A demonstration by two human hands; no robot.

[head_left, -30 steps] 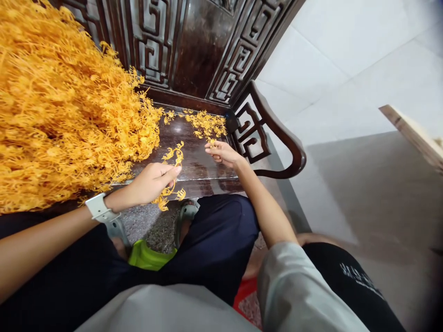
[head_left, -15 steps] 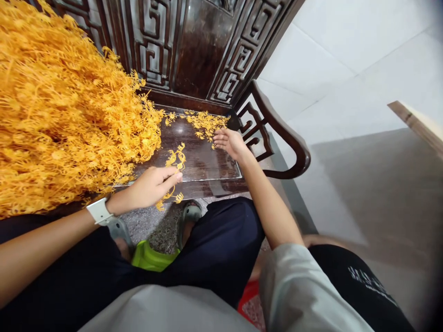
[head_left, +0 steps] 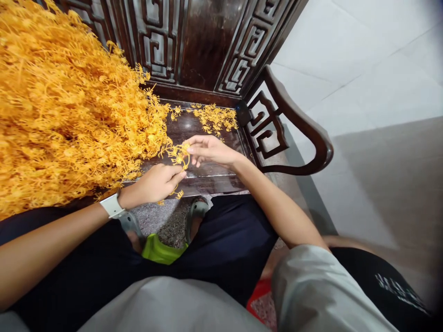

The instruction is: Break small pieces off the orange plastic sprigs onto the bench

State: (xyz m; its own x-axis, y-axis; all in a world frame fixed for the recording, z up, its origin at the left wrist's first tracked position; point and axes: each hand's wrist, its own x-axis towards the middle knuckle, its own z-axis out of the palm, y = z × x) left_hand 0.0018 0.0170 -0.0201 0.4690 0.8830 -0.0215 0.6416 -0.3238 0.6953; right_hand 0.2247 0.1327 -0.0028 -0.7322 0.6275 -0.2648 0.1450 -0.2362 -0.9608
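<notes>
My left hand is closed on a yellow plastic sprig strip at the front edge of the dark wooden seat. My right hand pinches the upper end of the same strip. A huge heap of the same yellow plastic sprigs fills the seat's left side. A small pile of loose yellow pieces lies at the seat's back right corner, just beyond my right hand.
The carved dark backrest rises behind and a curved armrest bounds the seat on the right. My knees in dark trousers, a green stool and grey sandals are below. Pale tiled floor lies to the right.
My right hand came back from the small pile at the rear to the strip held by my left hand and took its upper end. The camera shifted slightly.
</notes>
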